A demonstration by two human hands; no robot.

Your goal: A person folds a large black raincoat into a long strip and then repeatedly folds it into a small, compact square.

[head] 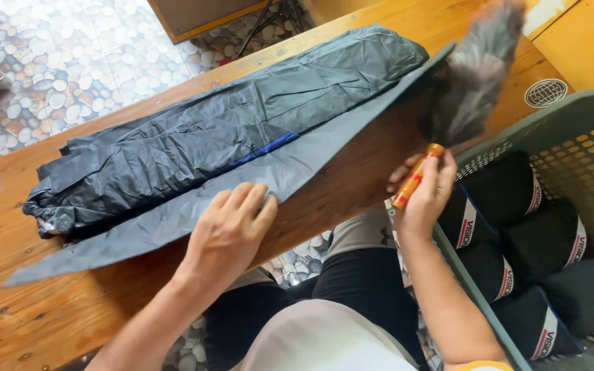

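A dark grey folded raincoat (214, 137) lies lengthwise on a wooden table (63, 309), with a blue strip showing at its lower edge. My left hand (232, 230) rests flat on the raincoat's front edge, fingers spread. In my right hand (426, 196) is the orange handle of a feather duster (476, 69), whose grey, blurred feathers sit over the raincoat's right end.
A grey-green plastic basket (551, 113) stands at the right, holding several black rolled bundles (544, 240) with white bands. A pebble-patterned floor (70, 62) lies beyond the table. My knees are under the table's front edge.
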